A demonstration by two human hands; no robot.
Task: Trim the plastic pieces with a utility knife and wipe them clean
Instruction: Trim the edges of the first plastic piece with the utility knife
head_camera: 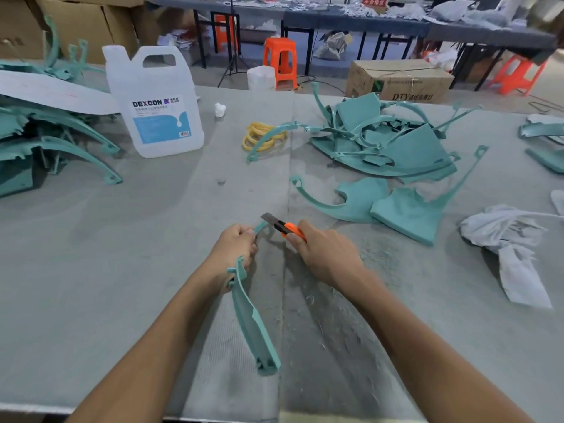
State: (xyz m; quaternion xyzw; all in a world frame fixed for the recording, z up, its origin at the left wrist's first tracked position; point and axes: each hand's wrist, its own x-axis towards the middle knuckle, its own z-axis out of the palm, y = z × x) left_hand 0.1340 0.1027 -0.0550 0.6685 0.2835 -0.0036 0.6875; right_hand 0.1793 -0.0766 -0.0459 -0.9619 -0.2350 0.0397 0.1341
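My left hand [236, 250] grips a long curved teal plastic piece [251, 322] near its far end; the rest of the piece runs back toward me above the table. My right hand [323, 254] holds an orange utility knife [282, 226] with its blade extended, the blade just beside the piece's far tip. A white wiping cloth [512, 239] lies crumpled on the table to the right. Thin shavings lie scattered on the grey table [122, 270] beneath my right arm.
Heaps of teal plastic pieces lie at the left [45, 141] and at the centre right [387, 141]. A white DEXCON jug [155, 102] stands at the back left, with yellow rubber bands [262, 137] beside it. Orange stools and cardboard boxes stand beyond the table.
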